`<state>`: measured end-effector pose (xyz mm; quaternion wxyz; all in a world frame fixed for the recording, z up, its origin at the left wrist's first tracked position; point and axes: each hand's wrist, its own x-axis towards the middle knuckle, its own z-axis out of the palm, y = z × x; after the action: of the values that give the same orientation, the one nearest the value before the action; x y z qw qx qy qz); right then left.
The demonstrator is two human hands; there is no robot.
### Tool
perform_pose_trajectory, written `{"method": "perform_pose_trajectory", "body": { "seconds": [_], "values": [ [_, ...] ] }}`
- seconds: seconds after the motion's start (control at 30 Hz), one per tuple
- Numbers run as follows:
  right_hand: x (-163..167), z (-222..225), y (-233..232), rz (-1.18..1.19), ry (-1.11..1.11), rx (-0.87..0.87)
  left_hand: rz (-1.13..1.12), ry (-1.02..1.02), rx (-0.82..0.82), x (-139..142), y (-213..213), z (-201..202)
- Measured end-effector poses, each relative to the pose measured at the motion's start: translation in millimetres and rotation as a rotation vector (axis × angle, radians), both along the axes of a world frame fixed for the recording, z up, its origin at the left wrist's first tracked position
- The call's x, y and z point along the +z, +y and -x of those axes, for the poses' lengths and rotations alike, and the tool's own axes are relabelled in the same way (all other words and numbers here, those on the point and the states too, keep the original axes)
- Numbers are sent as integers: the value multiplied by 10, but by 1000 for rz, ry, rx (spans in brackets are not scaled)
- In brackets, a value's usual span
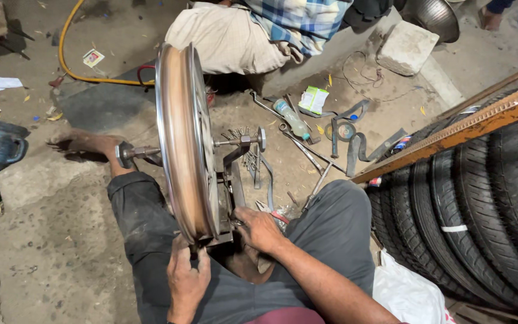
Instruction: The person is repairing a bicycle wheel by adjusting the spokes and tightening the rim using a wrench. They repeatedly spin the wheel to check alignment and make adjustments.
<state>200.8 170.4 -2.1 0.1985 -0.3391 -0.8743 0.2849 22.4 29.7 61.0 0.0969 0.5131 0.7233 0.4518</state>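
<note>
1. Left hand [187, 282], nearest the camera, is clamped on the bottom edge of the wheel rim [182, 138].
2. Right hand [259, 229] lies just right of it, fingers curled at the truing stand [230, 180]; whether they grip anything, cannot tell.
3. Rim stands upright straight ahead between the knees, axle [241, 141] lying left-right.

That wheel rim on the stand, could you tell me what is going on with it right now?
A person sitting on the floor has a spoked wheel rim mounted upright on a metal stand between their legs. The rim looks blurred, as if turning. The left hand rests against the rim's lower edge, and the right hand is at the stand's base beside it. Wrenches and a plastic bottle lie on the ground beyond, with tyres stacked on the right.
</note>
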Motion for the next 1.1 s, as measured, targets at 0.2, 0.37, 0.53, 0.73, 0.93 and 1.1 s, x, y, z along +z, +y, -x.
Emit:
{"method": "perform_pose_trajectory", "body": {
  "seconds": [0.2,0.37,0.53,0.73,0.93,1.1],
  "values": [
    [-170,-23,-20,-37,-95,0,-46,121,-25,-6,-9,-4],
    [-519,-138,-119,81,-256,-19,15,82,-50,-129,-204,0],
    [-462,-164,-151,-91,18,42,-3,22,-96,-85,-198,6],
    [-274,-83,-138,54,-29,4,-7,30,-72,108,-63,17],
    [-377,-119,-152,13,-6,15,-28,-9,-85,-13,-106,78],
    [-344,-106,-125,19,-42,24,12,-15,-169,26,39,194]
  ]
}}
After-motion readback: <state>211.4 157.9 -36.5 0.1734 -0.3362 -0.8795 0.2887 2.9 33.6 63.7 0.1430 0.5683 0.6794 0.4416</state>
